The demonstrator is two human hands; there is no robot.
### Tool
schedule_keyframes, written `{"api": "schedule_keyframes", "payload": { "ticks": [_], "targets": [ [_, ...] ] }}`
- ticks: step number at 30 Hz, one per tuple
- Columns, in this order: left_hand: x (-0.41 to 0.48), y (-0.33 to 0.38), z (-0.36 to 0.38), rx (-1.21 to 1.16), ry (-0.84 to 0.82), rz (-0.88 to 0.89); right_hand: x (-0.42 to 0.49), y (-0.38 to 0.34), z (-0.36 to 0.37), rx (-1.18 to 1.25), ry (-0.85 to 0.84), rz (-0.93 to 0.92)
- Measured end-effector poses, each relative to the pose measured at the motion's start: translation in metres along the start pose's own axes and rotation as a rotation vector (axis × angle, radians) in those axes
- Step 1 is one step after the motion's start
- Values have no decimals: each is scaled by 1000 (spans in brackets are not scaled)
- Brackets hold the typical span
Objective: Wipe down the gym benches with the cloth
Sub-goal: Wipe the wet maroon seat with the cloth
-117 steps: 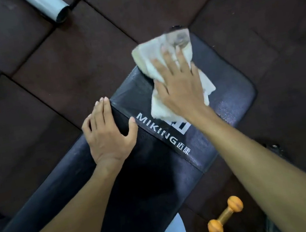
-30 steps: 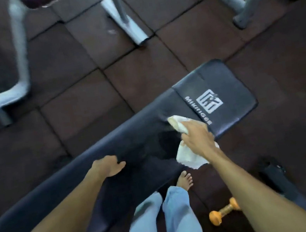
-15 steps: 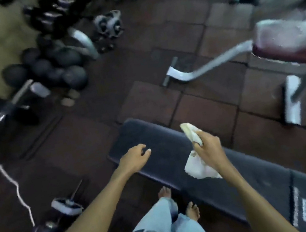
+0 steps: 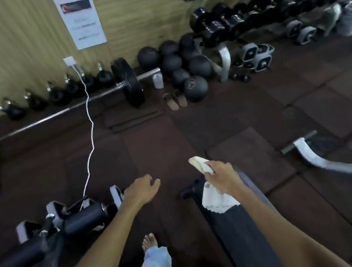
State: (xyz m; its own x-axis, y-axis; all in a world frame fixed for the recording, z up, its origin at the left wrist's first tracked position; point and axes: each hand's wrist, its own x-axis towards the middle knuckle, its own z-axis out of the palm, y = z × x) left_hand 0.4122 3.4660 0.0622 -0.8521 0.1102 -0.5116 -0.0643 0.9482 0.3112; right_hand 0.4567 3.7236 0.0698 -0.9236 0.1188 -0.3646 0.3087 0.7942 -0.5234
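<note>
The right grip point(image 4: 221, 178) clenched a white cloth point(image 4: 217, 200), hanging over the end of the dark desk point(image 4: 241, 227) at five o'clock. The left grip point(image 4: 142, 188) hung loose and empty at seven o'clock. No wiping was under way; I judged more remained.

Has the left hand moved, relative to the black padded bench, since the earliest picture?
Yes. The left hand lay flat on the black padded bench then; now it hangs over the floor, left of the bench's end.
</note>
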Motion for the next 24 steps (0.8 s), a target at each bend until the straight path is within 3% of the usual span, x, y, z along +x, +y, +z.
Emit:
{"api": "schedule_keyframes", "payload": {
  "ticks": [7,12,17,24],
  "targets": [
    [76,-61,-46,133,-121,9,98,-90,36,-165,-147,39],
    [136,-69,-91,171,-125,47,157,-113,33,-155,-167,89],
    [219,-24,-132,230,-128,142,212,-103,-5,-94,-78,162],
    [346,100,-160,281,-104,303,323,-22,-70,213,46,364]
  ]
}}
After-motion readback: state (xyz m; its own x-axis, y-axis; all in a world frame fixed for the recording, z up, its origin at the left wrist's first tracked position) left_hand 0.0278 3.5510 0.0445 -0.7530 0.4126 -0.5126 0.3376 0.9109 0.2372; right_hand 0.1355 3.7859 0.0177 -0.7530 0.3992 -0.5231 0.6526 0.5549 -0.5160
